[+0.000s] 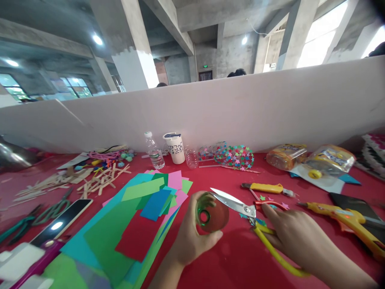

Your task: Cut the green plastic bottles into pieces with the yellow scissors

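My left hand [192,230] is closed around a see-through green piece of a plastic bottle [217,214], cup-shaped, with its wide mouth tilted up and a small round opening inside. In my right hand [296,230] is a pair of scissors [246,209] with one red and one yellow handle. The blades are slightly apart and point left, with their tips by the upper rim of the bottle piece. Whether they touch it I cannot tell. Small coloured stars [261,222] lie behind the scissors.
Left of my hands are coloured paper sheets [105,237], a phone [64,220] and wooden sticks [104,180]. A yellow utility knife [267,188] and a yellow glue gun [339,212] lie right. A water bottle [155,152] and a white cup [175,149] stand before the white partition [210,108].
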A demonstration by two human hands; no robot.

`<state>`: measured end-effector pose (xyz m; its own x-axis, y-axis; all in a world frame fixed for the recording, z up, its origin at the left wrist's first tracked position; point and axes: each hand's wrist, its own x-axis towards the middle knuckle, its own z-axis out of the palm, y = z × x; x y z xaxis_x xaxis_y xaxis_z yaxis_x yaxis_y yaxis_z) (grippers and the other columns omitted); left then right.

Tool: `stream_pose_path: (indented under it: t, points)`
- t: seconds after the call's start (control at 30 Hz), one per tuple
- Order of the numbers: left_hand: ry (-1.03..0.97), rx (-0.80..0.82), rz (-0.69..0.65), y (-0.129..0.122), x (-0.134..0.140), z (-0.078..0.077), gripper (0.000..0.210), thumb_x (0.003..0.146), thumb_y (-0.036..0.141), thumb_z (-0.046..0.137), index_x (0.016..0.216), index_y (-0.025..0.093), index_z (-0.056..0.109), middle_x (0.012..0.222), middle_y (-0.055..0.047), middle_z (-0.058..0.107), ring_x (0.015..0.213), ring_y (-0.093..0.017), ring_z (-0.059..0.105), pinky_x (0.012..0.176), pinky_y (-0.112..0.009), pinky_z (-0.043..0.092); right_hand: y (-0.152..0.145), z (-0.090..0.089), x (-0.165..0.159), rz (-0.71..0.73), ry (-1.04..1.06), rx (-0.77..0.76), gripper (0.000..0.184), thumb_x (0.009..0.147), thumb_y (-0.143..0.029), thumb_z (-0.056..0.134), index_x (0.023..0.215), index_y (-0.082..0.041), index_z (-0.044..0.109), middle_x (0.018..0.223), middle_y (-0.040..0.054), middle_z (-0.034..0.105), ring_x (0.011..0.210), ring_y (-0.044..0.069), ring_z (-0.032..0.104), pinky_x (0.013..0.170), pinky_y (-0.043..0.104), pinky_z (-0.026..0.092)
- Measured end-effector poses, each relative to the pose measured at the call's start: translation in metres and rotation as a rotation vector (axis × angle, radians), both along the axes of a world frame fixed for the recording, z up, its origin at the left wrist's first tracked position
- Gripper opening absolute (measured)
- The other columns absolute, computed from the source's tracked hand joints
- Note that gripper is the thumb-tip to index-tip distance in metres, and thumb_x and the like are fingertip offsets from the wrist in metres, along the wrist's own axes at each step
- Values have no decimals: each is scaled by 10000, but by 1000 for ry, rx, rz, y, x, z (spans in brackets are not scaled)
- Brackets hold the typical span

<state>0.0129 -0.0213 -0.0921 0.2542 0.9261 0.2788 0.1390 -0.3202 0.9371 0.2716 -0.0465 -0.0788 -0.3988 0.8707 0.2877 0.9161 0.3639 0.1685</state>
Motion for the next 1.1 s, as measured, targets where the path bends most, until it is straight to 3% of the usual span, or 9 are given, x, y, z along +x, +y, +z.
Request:
stream_pose_path:
  t: [0.5,0.87,1.1]
  points:
    - [-29,-101,-78,5,-6,8,729,625,39,700,1256,266,412,1219,-68,577,1156,-239,562,975,-355,448,10,-20,15,69,54,12,90,857,-303,579,893,-230,540,509,-8,669,422,215,650,439,277,142]
    - [-54,-219,-224,7,-13,9,803,547,5,739,1244,282,451,1168,-28,611,1117,-236,571,964,-334,415,4,-5,7,72,6,36,85,837,-303,558,856,-220,555,530,27,679,435,245,645,463,301,136]
    - [-54,-250,-291,10,-18,7,799,572,29,751,1264,294,451,1189,-12,601,1135,-226,553,960,-317,408,6,-9,9,77,-4,26,113,772,-244,623,862,-209,564,487,7,647,402,244,628,460,296,110]
